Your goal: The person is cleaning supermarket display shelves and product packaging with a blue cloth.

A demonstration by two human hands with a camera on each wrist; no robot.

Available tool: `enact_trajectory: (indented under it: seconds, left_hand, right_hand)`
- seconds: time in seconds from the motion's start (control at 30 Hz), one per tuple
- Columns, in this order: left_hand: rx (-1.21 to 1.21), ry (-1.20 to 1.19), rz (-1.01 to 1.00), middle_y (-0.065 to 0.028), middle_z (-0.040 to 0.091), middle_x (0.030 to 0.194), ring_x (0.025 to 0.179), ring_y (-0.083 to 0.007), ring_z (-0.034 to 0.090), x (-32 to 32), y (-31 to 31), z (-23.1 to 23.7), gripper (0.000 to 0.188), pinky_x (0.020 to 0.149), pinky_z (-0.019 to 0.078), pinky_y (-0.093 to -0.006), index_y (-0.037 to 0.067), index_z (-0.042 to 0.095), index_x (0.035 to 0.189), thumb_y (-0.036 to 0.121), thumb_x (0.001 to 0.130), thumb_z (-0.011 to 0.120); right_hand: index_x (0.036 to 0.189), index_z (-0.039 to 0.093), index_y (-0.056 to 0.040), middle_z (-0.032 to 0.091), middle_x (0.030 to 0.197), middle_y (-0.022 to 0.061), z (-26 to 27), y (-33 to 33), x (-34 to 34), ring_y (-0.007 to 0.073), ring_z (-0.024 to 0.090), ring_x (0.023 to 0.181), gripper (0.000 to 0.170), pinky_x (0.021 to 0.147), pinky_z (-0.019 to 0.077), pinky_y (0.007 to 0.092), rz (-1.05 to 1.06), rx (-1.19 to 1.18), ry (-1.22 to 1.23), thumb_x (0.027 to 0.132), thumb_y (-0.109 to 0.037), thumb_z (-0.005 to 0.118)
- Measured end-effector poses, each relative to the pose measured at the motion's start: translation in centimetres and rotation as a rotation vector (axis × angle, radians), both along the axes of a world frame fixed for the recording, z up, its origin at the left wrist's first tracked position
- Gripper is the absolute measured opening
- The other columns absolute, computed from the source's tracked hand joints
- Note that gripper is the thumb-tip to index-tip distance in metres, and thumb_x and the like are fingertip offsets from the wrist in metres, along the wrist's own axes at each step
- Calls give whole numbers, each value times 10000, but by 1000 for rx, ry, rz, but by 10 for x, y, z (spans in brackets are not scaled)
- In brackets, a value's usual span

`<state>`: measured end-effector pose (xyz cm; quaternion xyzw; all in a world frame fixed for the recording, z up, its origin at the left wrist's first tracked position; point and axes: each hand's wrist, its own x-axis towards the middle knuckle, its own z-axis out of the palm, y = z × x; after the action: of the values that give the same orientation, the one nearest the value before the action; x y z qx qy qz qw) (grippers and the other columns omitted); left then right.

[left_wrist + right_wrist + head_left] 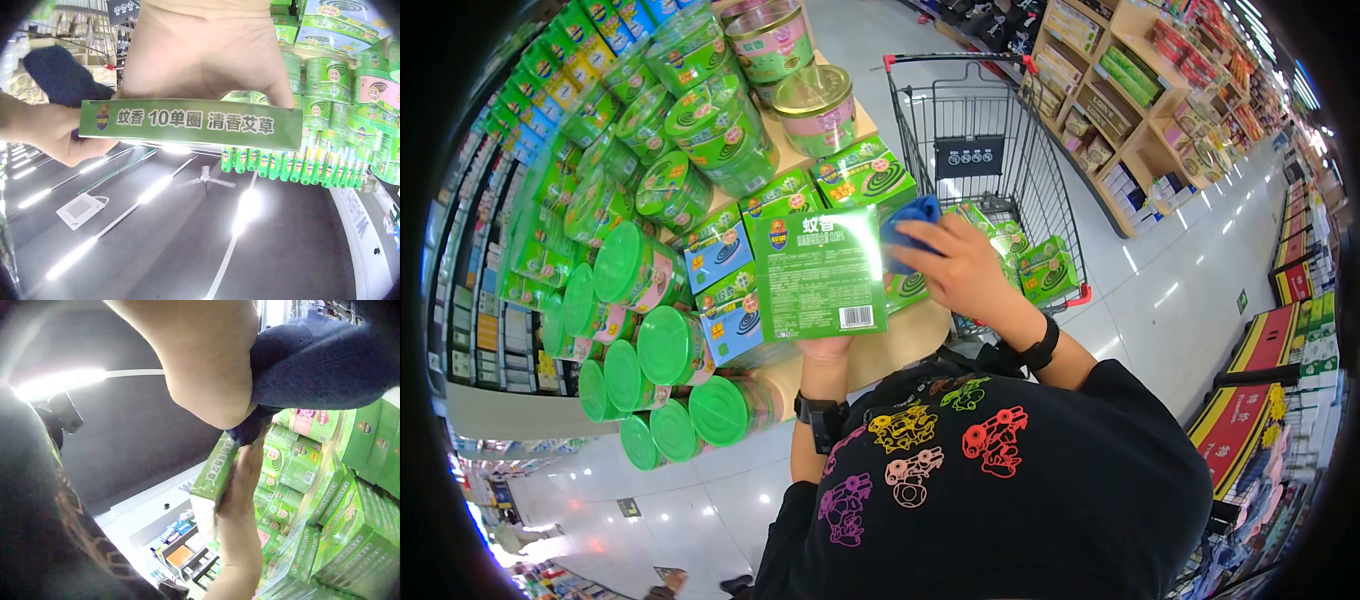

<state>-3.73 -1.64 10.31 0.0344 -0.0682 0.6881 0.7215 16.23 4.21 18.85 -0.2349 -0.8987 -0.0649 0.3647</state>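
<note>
Head view, read left to right. Green-lidded tubs [668,345] lie on their sides at the left of the display, with blue-and-green cartons [718,258] stacked beside them.

Next, the green box [820,285]: held up in front of the wooden ledge [850,362], printed back and barcode turned toward the person. The left hand [825,348] is at its lower edge; grip closed on the box, the fingertips hidden behind it. Left wrist view: the narrow lettered side [190,124] runs lengthwise across the hand, the thumb reaching its far end. (The broad face looks nearly square, so no long axis can be read from it.)

Right of the box, a blue cloth [912,235] is bunched in the right hand [972,275], grip closed round the cloth. The cloth sits at the upper right edge of the box and appears to touch it; exact contact is uncertain. Key relation: box to the left of the right hand, its upper right edge nearest the cloth, while the left hand bears it from below.

Far right: a shopping cart [1087,292] carries more green boxes [1048,270], apart from the held one.
</note>
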Motion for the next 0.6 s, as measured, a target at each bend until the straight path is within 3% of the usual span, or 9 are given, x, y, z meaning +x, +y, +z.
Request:
enact_trajectory:
  seconds: [0.07,0.13,0.2,0.23,0.27,0.33,0.43,0.53,0.6]
  left_hand:
    - [-125,51,37,-171,294,1405,1281,-414,242,3,2,7,627,1031,136,-617,62,318,1350,479,885,362]
    - [-135,146,34,-158,316,1395,1271,-384,276,7,2,27,616,1029,149,-610,66,335,1341,479,885,357]
    - [24,207,-17,-140,347,1382,1256,-342,319,7,0,39,604,1029,171,-595,75,359,1328,481,881,360]
    - [-75,160,25,-137,359,1375,1248,-336,334,4,2,28,641,1035,197,-557,86,377,1320,517,846,400]
    - [-172,117,71,-134,371,1369,1240,-329,348,1,4,17,679,1040,223,-520,97,395,1311,553,810,441]
    - [-56,-143,-12,-129,427,1327,1199,-327,399,1,5,17,719,1032,269,-470,102,425,1290,573,751,499]
    - [-34,68,70,-125,447,1310,1182,-321,418,5,8,16,686,1019,292,-463,104,435,1284,535,755,501]
    - [-35,82,95,-120,454,1304,1180,-307,424,8,8,12,669,1013,302,-454,105,435,1285,510,756,499]
    - [-84,101,113,-107,451,1310,1194,-302,411,9,8,16,671,1021,281,-466,107,437,1286,510,752,495]
  right_hand:
    - [926,638,-121,570,1019,9,-11,5,0,205,515,792,338,664,462,310,-68,22,-20,597,-63,592]
    - [904,638,-124,572,1006,12,-15,14,4,209,519,775,322,637,464,318,-133,4,-26,592,-59,594]
    - [897,641,-124,576,1002,13,-2,12,6,211,524,756,322,620,464,314,-160,-11,41,584,-57,602]
    - [893,642,-124,577,1000,13,7,10,7,212,526,747,322,611,464,312,-175,-19,75,580,-56,606]
    - [887,647,-129,585,995,11,17,6,6,209,527,723,326,596,465,297,-107,-8,93,571,-55,615]
    - [945,653,-147,591,1040,2,25,-3,0,208,498,671,402,571,450,304,125,-24,125,563,-28,612]
    - [936,655,-148,595,1038,-1,27,-21,-16,203,505,681,395,585,463,305,311,-51,107,557,-42,623]
    - [916,657,-143,600,1028,-3,4,-13,-25,206,510,689,379,599,476,302,455,-92,38,549,-49,632]
    - [904,658,-142,603,1018,-9,-1,-7,-16,209,517,698,368,615,485,300,419,-122,28,549,-50,631]
